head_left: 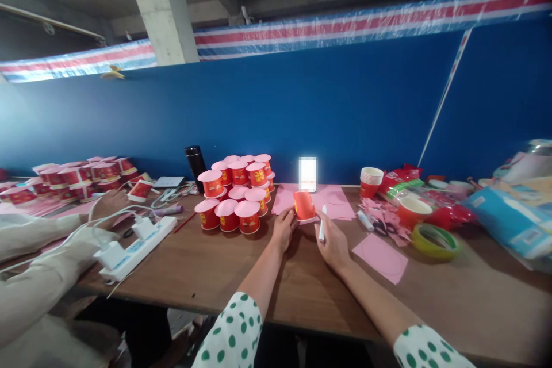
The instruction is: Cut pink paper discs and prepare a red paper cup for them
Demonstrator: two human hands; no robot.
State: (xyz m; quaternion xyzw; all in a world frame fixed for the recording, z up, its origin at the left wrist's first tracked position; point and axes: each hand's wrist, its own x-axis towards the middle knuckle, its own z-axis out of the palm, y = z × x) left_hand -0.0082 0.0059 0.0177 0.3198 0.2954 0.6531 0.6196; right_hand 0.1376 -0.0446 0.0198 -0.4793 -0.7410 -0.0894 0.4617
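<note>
My left hand (283, 229) steadies an upside-down red paper cup (304, 205) that rests on a pink paper sheet (332, 202) on the wooden table (224, 267). My right hand (332, 244) grips a white pen (322, 223), its tip close to the cup's lower right edge. Left of the cup stands a stack of red cups capped with pink paper (235, 192).
A pink square with a drawn circle (380, 257) lies to the right, near a green tape roll (435, 240), pink scraps (388, 218) and stacked red cups (371, 181). A lit phone (307, 174) leans on the blue wall. A co-worker's sleeve (38, 276), power strip (138, 247) and black flask (195, 165) sit left.
</note>
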